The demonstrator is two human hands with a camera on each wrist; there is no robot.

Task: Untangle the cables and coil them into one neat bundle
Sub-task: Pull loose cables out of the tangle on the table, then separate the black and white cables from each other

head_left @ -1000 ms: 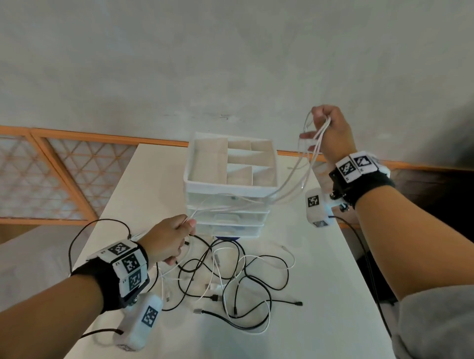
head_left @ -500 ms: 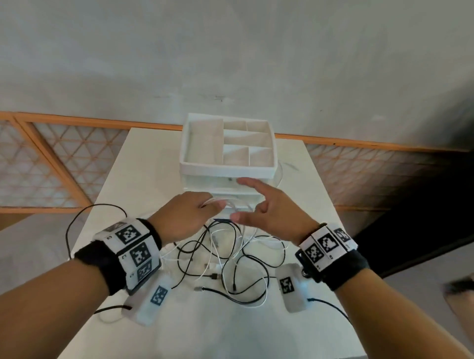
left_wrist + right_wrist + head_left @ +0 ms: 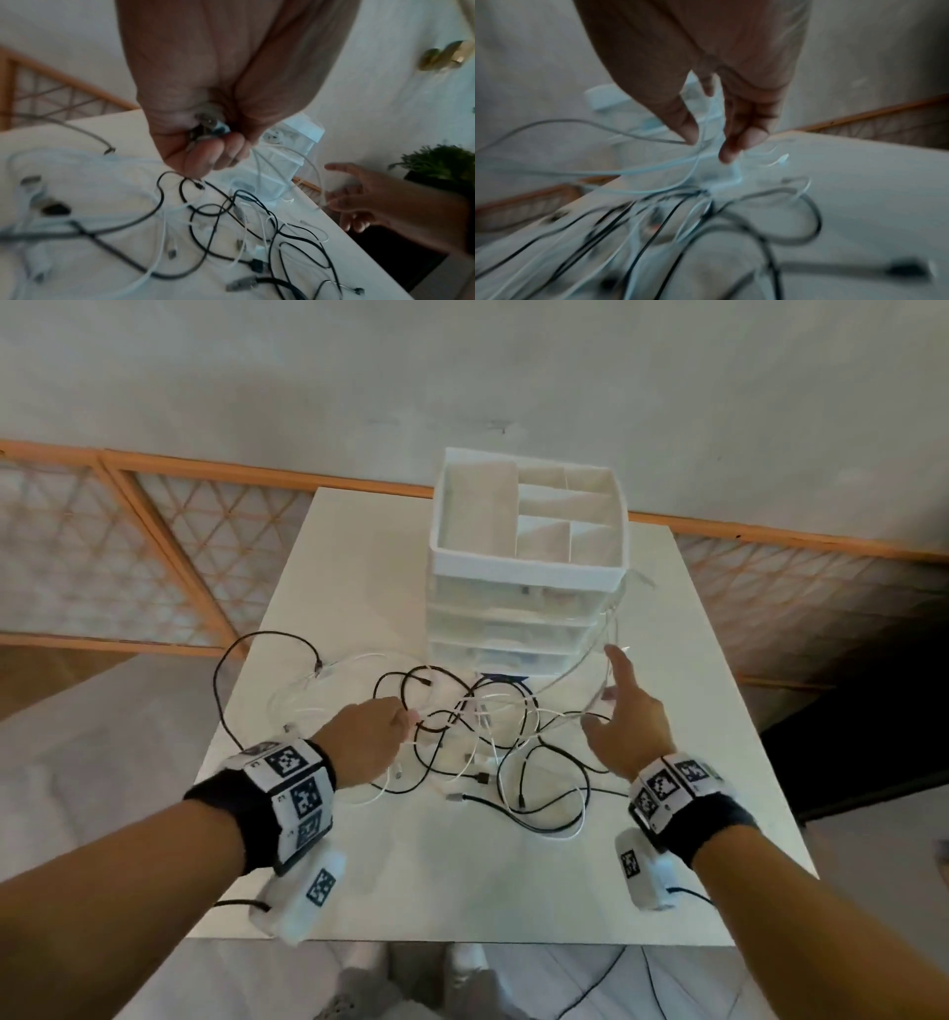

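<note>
A tangle of black and white cables (image 3: 493, 747) lies on the white table (image 3: 359, 567) in front of a drawer unit. My left hand (image 3: 395, 719) is a fist at the tangle's left edge. It grips white cable strands and a plug (image 3: 208, 125). My right hand (image 3: 606, 695) hovers at the tangle's right side with its fingers spread and the index finger pointing up. Thin white cable loops (image 3: 590, 654) arc from the left fist to these fingers. In the blurred right wrist view the white strands (image 3: 628, 172) pass between thumb and fingers (image 3: 741, 140) without being pinched.
A white drawer unit (image 3: 529, 567) with an open divided tray on top stands at the table's back middle. One black cable (image 3: 221, 670) loops over the left edge. A wooden lattice rail (image 3: 154, 546) runs behind the table, and a plant (image 3: 442, 162) sits to the right.
My right hand came down from high on the right, where it held white loops, met the left hand, then moved right with fingers spread. The left hand kept its grip.
</note>
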